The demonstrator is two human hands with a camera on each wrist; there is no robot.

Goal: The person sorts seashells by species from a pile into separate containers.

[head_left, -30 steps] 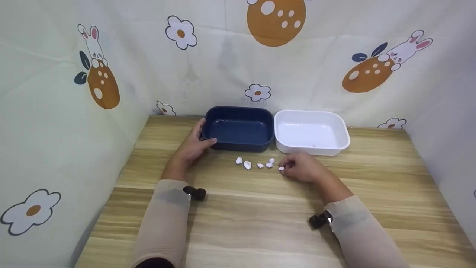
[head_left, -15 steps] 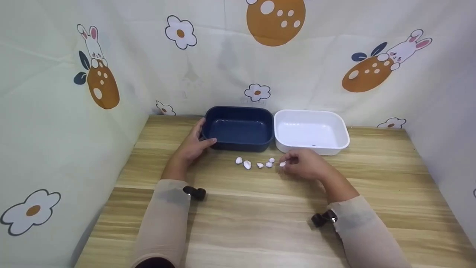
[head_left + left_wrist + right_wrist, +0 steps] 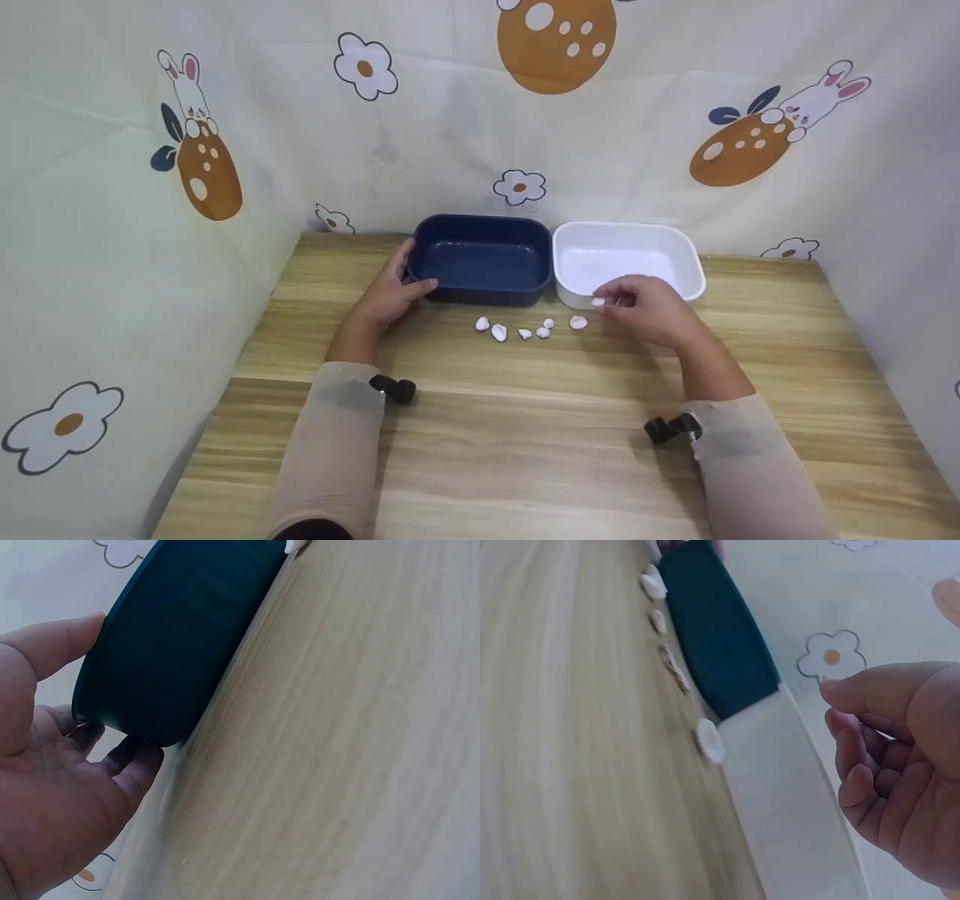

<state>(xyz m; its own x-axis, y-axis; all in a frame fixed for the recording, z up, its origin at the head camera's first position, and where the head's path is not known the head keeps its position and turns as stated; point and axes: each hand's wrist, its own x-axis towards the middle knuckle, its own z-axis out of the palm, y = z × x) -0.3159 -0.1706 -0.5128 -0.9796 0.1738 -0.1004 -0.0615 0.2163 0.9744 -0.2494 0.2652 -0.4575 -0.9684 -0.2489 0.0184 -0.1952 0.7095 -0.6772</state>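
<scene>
My left hand (image 3: 386, 296) holds the left end of a dark blue rectangular box (image 3: 484, 296). In the left wrist view, the thumb lies against the rim and the fingers curl at the box's end. My right hand (image 3: 652, 311) pinches a small white seashell (image 3: 598, 301) between thumb and fingertips, above the front rim of a white box (image 3: 690, 296). That shell is hidden in the right wrist view. On the table before the boxes lies a row of several white shells (image 3: 499, 332), with another shell (image 3: 577, 322) nearest my right hand.
The two boxes stand side by side on a wood-grain table (image 3: 495, 442), close to a patterned cloth wall (image 3: 427, 135). More cloth hangs at the left and right. A black wrist camera (image 3: 394, 389) is strapped to each sleeved forearm.
My right hand has lifted the pinched shell from the table and moved it up and right toward the white box. Another shell under the hand has come into view. The left hand stays still.
</scene>
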